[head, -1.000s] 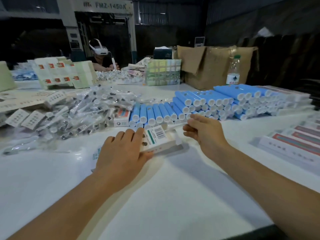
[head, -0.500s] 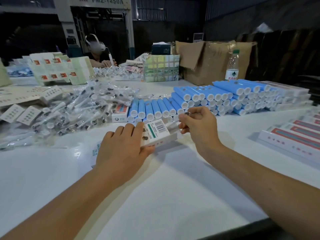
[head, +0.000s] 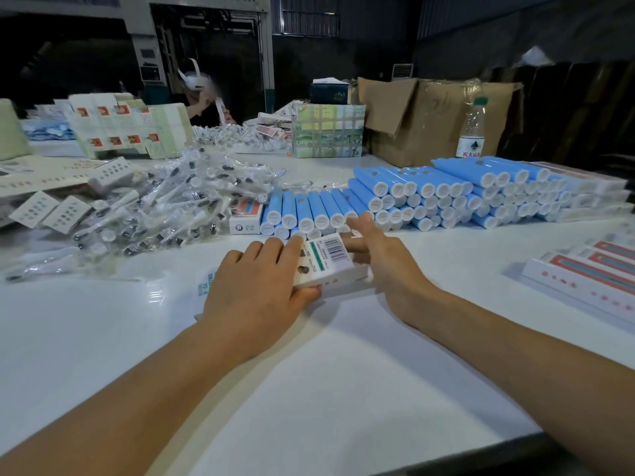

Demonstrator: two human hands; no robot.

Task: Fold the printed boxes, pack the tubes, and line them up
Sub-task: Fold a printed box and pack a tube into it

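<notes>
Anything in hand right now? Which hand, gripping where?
The left hand grips the printed box across its near part, fingers on top, thumb at the near edge. The right hand touches its right end; whether it grips is unclear.

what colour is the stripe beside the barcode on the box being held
Green, on the white box; the head view, the only one, shows it.

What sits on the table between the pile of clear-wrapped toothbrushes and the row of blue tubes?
In the head view, one small white printed carton with a red stripe stands between the clear-wrapped toothbrush pile and the row of blue cylindrical tubes, close against the tubes' left end.
</notes>
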